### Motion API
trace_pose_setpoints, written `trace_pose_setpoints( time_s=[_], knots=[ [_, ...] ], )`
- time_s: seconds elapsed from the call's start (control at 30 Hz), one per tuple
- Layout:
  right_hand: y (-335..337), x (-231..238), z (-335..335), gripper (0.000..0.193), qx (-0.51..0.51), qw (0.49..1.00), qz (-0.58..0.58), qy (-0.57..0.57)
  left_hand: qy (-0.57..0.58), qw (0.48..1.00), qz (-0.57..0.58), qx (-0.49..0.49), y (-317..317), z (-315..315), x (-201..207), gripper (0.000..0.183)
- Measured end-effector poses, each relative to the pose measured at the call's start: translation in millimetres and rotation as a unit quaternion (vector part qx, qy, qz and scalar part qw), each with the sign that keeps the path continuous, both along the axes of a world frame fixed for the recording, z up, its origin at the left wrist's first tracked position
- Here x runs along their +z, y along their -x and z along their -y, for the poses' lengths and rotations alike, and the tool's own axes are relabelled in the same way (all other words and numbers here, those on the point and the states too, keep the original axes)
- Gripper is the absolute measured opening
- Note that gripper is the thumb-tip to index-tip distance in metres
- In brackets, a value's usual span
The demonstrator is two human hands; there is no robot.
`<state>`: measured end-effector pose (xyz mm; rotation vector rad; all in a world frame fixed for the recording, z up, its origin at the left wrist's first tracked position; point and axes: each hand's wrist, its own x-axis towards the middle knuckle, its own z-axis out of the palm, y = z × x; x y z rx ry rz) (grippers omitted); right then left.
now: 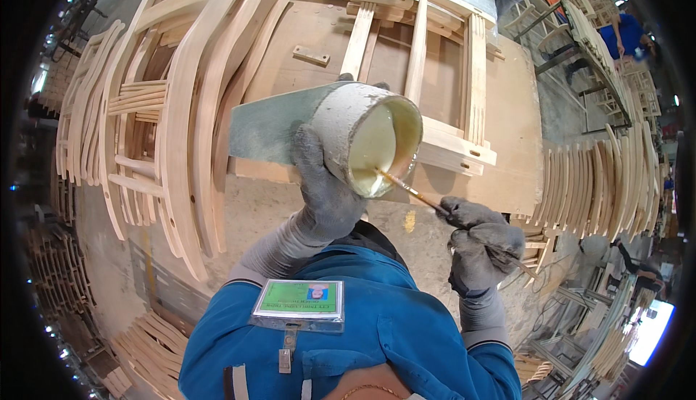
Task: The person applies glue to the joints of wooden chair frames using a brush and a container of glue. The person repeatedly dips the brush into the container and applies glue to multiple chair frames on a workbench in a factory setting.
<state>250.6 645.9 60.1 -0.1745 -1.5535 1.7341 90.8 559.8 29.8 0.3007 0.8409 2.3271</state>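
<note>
My left hand [319, 175], in a grey glove, is closed round a whitish, crusted pot [339, 126]. The pot is tilted so that its mouth faces me, and pale yellowish liquid [377, 142] lies inside. A flat grey-green piece [264, 126] sticks out to the left from behind the pot; whether the hand holds it too, I cannot tell. My right hand [482, 237], also gloved, grips a thin brush [413, 192]. The brush tip is inside the pot's mouth, at the liquid.
Beyond the pot, wooden frame parts [415, 48] and a small wooden block [310, 55] lie on a brown board [511, 102]. Chair frames [185, 102] stack at the left; curved slats [591, 182] stand in rows at the right. Other people [625, 36] are at the far right and top.
</note>
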Motion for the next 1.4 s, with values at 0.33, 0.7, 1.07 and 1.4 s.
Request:
trace_pose_setpoints(
  time_s=[0.33, 0.7, 1.07, 1.4],
  knots=[
    [86.0, -1.1, -54.4, 0.014, -0.127, 0.989, 0.074, -0.007, 0.343, 0.906, -0.221, 0.108, 63.0, -27.6, -76.9, 0.061],
    [351.9, -16.0, -321.5, 0.027, -0.108, 0.972, 0.190, -0.080, 0.057, 0.994, 0.058, 0.076, 190.3, -48.4, -76.8, 0.052],
    [447.2, -87.9, -372.3, 0.029, -0.154, 0.922, 0.318, -0.161, 0.058, 0.986, 0.124, 0.094, 239.4, -44.7, -97.0, 0.050],
    [448.5, -74.9, -358.2, 0.032, -0.177, 0.839, 0.370, -0.357, 0.089, 0.989, 0.067, 0.096, 254.9, -46.5, -96.1, 0.048]
  ],
)
